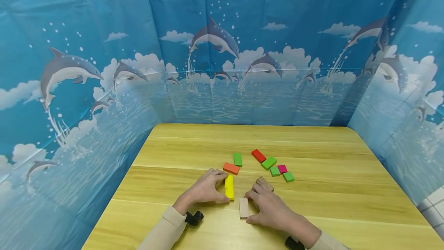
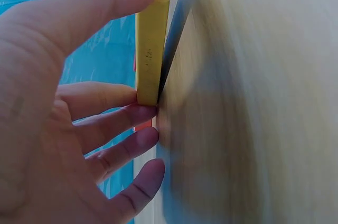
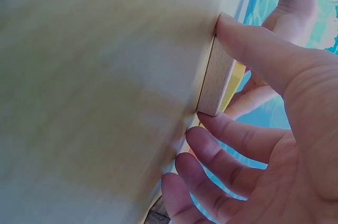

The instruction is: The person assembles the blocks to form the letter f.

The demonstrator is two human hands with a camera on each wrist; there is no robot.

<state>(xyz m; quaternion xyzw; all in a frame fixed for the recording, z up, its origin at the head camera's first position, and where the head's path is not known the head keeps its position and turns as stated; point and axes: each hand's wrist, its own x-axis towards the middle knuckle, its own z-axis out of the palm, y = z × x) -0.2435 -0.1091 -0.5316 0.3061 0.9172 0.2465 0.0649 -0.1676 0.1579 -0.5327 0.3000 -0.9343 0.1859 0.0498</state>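
The left hand [image 1: 207,188] pinches a yellow block [image 1: 229,187] by its ends; the right hand [image 1: 270,208] likewise holds a pale block [image 1: 244,208]; a brown block [image 1: 265,183] lies just beyond that hand; an orange block [image 1: 231,168] rests on the counter [image 1: 347,188].

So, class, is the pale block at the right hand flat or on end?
Flat: in the head view, the pale block lies broad face up on the table.

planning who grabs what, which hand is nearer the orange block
Left. The left hand, pinching the yellow block, has fingertips close beside the orange block; the right hand, at the pale block, is farther off, to the right and nearer the person.
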